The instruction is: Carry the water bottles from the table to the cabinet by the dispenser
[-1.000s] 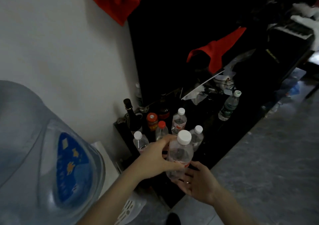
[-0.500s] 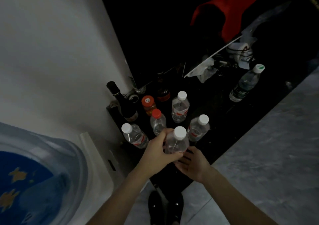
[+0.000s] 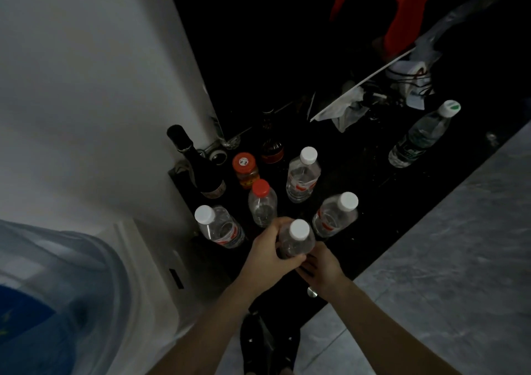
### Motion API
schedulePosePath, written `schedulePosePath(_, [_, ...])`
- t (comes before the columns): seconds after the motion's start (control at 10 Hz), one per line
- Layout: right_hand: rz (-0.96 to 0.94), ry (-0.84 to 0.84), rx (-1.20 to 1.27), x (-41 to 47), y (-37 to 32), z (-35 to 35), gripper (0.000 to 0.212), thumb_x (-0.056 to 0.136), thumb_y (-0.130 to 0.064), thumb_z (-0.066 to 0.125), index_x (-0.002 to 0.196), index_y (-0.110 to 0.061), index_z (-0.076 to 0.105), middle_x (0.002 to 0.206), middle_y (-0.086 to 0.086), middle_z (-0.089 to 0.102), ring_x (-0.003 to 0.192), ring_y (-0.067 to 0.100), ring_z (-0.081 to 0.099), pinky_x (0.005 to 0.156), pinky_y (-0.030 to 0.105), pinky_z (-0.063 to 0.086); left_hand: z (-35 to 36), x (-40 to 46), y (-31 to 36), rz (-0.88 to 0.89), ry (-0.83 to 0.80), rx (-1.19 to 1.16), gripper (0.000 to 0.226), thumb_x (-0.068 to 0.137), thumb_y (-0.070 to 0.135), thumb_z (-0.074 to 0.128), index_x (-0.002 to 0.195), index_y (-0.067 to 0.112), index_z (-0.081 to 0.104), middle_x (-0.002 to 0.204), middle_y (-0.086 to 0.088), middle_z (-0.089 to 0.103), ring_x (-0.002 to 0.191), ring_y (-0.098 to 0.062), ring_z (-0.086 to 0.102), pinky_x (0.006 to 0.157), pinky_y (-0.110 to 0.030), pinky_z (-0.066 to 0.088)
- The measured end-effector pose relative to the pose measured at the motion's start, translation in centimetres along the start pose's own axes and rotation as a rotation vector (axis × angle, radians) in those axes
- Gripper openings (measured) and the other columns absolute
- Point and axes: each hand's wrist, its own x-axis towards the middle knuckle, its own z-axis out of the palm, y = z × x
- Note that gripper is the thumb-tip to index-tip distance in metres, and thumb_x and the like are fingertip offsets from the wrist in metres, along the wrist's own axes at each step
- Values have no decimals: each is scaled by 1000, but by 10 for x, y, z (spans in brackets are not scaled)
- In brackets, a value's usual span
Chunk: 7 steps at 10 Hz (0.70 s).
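Fingers of the left hand (image 3: 265, 252) curl around a white-capped water bottle (image 3: 296, 242) at the near edge of the dark cabinet top (image 3: 359, 248), amid other bottles. Beneath it, the right hand (image 3: 323, 271) is partly hidden, so its grip cannot be judged. Dim light swallows the bottle's lower body.

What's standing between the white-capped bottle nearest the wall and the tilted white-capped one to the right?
In the head view, the red-capped bottle stands between them, just behind the held bottle.
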Motion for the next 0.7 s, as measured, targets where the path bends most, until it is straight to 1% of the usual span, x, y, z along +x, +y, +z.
schedulePosePath(0.1, [-35,36,-16,0,-2,3,30,101,-30,47,114,-10,65,117,13,69,115,28,60,103,43,45,3,5,-5,20,26,-8,64,80,12,84,130,34,51,129,13,64,123,3,60,98,-17,50])
schedulePosePath(0.2, [-72,75,-55,-5,-6,6,25,101,-27,45,107,-12,65,114,11,68,111,26,60,92,38,45,3,10,-9,42,5,1,64,80,13,84,130,35,50,130,12,64,124,1,60,101,-20,51])
schedulePosePath(0.3, [-66,73,-55,-6,-7,4,27,101,-27,47,113,-11,64,116,11,67,114,27,59,87,37,45,3,13,-13,43,-17,-4,65,81,15,84,133,33,50,134,14,62,127,1,58,103,-22,50])
schedulePosePath(0.4, [-50,80,-79,-9,-7,1,25,99,-25,49,111,-9,64,117,12,67,115,28,59,84,37,46,3,15,-13,25,-55,8,68,82,20,84,137,33,47,138,14,59,128,3,55,104,-21,49])
schedulePosePath(0.5, [-42,78,-198,-22,-10,1,29,101,-26,48,118,-9,63,119,11,63,110,26,57,88,38,46,3,13,-15,21,-65,101,81,78,24,88,144,29,42,146,7,52,136,-4,49,111,-25,43])
schedulePosePath(0.6, [-42,66,-315,-42,-17,4,27,100,-26,49,120,-10,57,121,11,58,106,26,54,90,39,46,-4,6,-9,-46,-53,243,101,74,30,89,154,25,29,156,1,40,144,-16,35,112,-27,31])
schedulePosePath(0.7, [-87,55,-441,-63,-22,4,16,100,-26,49,111,-15,53,114,9,55,105,28,55,89,40,46,-14,-5,-5,-77,-37,336,113,72,35,89,159,25,17,159,-3,33,146,-24,31,116,-35,31])
